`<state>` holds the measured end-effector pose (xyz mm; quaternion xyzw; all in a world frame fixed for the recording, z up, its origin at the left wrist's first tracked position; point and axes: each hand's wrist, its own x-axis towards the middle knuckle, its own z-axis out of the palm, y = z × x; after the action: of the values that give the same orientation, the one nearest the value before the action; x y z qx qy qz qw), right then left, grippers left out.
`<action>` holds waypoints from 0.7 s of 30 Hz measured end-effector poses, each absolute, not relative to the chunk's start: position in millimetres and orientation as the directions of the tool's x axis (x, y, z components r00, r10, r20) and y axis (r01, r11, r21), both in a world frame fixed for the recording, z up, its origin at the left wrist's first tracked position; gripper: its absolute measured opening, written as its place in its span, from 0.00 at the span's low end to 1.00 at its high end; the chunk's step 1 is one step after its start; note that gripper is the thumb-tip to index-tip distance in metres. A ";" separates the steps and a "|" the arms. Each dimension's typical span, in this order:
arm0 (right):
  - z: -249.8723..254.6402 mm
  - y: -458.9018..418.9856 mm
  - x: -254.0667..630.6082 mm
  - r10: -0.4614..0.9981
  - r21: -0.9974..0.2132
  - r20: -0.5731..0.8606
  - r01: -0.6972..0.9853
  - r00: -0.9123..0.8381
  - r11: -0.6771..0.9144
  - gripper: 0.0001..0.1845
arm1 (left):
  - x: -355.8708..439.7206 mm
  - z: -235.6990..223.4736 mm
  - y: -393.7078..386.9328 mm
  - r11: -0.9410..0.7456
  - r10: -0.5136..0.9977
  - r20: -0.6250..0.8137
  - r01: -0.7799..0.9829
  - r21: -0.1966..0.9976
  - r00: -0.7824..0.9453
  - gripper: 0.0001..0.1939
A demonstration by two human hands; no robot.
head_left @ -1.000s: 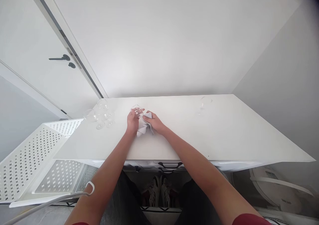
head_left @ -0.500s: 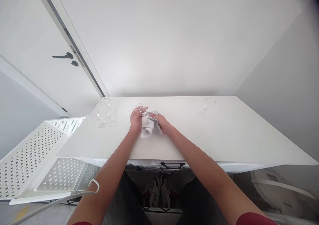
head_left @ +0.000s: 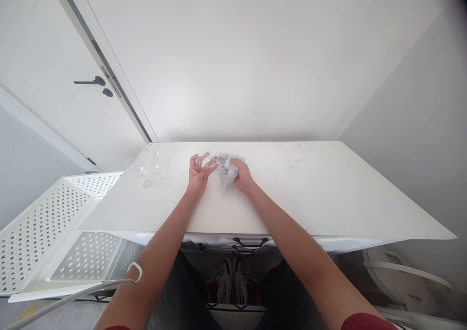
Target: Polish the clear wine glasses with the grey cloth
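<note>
Nearest to us are two shoes (head_left: 229, 281) on the floor, and past them a dark drawer handle (head_left: 251, 243) sits under the edge of the white table (head_left: 299, 198). Over the table, the left hand (head_left: 199, 174) holds a clear glass (head_left: 206, 161) on its side. Its fingers are spread around the round part, with gaps between them, so the glass lies inside the curl of the fingers. The right hand (head_left: 242, 174) is just beside it, pinching a soft pale cloth (head_left: 229, 172) with the thumb on top. The thin end of the glass seems to point at the cloth, but I cannot tell how much the cloth covers. It looks like the glass is being wiped. I think the next move calls for a gentle, steady hold on the left and a light rub on the right, because thin glass can crack. Farther off, more glasses (head_left: 149, 165) stand close together on the left, and one lone glass (head_left: 302, 152) stands well apart on the right, near the wall (head_left: 248, 77).
</note>
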<state>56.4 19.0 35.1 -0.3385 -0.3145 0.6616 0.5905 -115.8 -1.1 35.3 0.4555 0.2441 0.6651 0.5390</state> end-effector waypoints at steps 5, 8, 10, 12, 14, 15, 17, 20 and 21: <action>29.0 23.0 56.0 0.972 -0.872 -0.225 -0.429 -0.073 -0.234 0.18 | -109.3 38.1 -8.2 -0.240 0.930 0.327 -0.399 0.885 0.167 0.28; 27.9 22.0 59.0 0.969 -0.939 -0.221 -0.293 0.107 -0.181 0.18 | -107.1 32.3 -5.5 -0.251 0.941 0.301 -0.276 0.928 0.153 0.29; 31.7 15.0 59.6 0.987 -0.988 0.016 -0.152 0.161 0.041 0.17 | -107.7 26.2 -0.6 -0.227 0.965 0.251 -0.240 0.944 0.075 0.26; 36.9 5.2 58.3 0.949 -0.953 0.300 -0.012 0.097 0.302 0.17 | -109.5 21.3 3.8 -0.169 0.985 0.170 -0.227 0.959 -0.018 0.22; 40.5 -1.8 55.9 0.904 -0.904 0.427 0.042 0.023 0.426 0.17 | -111.2 20.1 5.2 -0.147 0.988 0.134 -0.208 0.967 -0.075 0.21; 41.1 -2.8 54.8 0.905 -0.905 0.424 0.034 0.022 0.423 0.17 | -111.4 21.2 4.3 -0.163 0.986 0.150 -0.197 0.967 -0.078 0.21; 39.6 1.3 53.9 0.954 -0.954 0.292 -0.056 0.067 0.296 0.18 | -110.3 26.1 0.0 -0.238 0.971 0.233 -0.179 0.955 -0.050 0.18; 34.6 15.2 56.7 0.991 -0.951 -0.135 -0.285 0.022 -0.123 0.17 | -106.0 35.1 -7.9 -0.350 0.934 0.357 -0.147 0.925 0.024 0.21; 33.3 18.9 58.3 0.969 -0.913 -0.246 -0.329 -0.025 -0.240 0.17 | -104.8 36.9 -9.4 -0.375 0.922 0.384 -0.134 0.917 0.047 0.24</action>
<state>58.3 18.9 33.3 -0.4718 -0.3390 0.6305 0.5147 -104.8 -9.4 36.9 0.5737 0.3435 0.5987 0.4411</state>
